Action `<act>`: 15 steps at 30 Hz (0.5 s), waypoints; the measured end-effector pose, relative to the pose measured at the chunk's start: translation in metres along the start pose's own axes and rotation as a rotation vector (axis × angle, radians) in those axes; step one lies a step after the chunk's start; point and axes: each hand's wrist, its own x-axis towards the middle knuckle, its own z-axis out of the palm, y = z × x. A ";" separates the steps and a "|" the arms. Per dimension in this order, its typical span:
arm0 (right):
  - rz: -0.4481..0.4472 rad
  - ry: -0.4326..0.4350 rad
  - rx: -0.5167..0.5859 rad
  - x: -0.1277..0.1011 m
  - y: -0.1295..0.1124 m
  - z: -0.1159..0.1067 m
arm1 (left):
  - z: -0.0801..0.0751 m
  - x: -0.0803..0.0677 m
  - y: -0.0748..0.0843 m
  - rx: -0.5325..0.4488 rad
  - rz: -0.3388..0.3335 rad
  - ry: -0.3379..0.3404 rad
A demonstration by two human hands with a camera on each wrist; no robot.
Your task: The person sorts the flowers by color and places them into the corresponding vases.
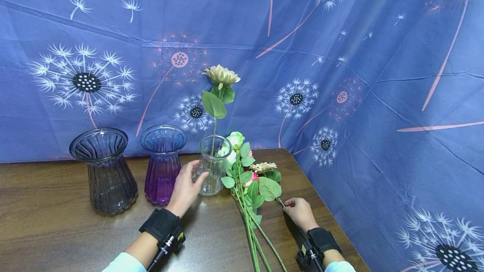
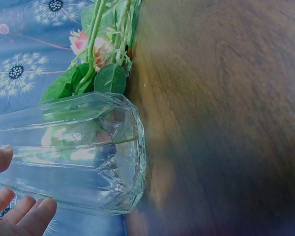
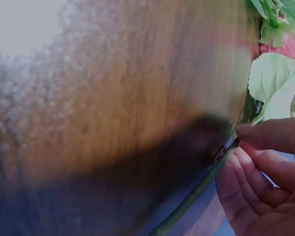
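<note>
1. Our left hand (image 1: 185, 190) cups the clear vase (image 1: 213, 165), fingers curled round its side; the vase stands upright on the table (image 1: 56, 221), just right of the purple vase (image 1: 162, 163), with the grey vase (image 1: 103, 169) further left.
2. One cream flower (image 1: 221, 75) already stands in the clear vase, its stem rising through the mouth.
3. Our right hand (image 1: 298, 211) pinches a stem (image 3: 201, 189) between thumb and fingertips, near the table's right edge. It belongs to the bunch (image 1: 249, 179) lying flat beside the clear vase, heads toward the vase.
4. To do this well, we judge the pinch should close on one stem only; the stems lie crossed, so we would lift slowly and let the leaves slip free.
5. We would keep the left hand firm on the glass, since a dragging leaf could tip it.
6. The mouth is narrow, so the stem end should go in nearly upright.
</note>
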 end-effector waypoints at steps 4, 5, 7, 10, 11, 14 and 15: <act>-0.016 0.008 -0.041 0.002 0.000 0.003 | 0.000 -0.001 0.000 -0.004 0.008 0.003; -0.015 0.009 -0.052 0.003 0.001 0.004 | 0.000 -0.001 0.000 -0.005 0.009 0.003; -0.020 0.012 -0.071 0.003 0.001 0.005 | 0.000 -0.001 0.000 -0.008 0.012 0.002; -0.022 0.014 -0.085 0.003 0.000 0.005 | 0.000 -0.002 -0.001 -0.013 0.016 0.001; -0.020 0.016 -0.087 0.003 0.000 0.004 | 0.000 -0.002 -0.001 -0.017 0.017 0.001; -0.003 0.020 -0.087 0.003 -0.003 0.002 | 0.000 -0.001 0.000 -0.017 0.016 0.002; 0.003 0.026 -0.087 0.003 -0.004 0.001 | 0.000 -0.001 0.000 -0.016 0.014 0.001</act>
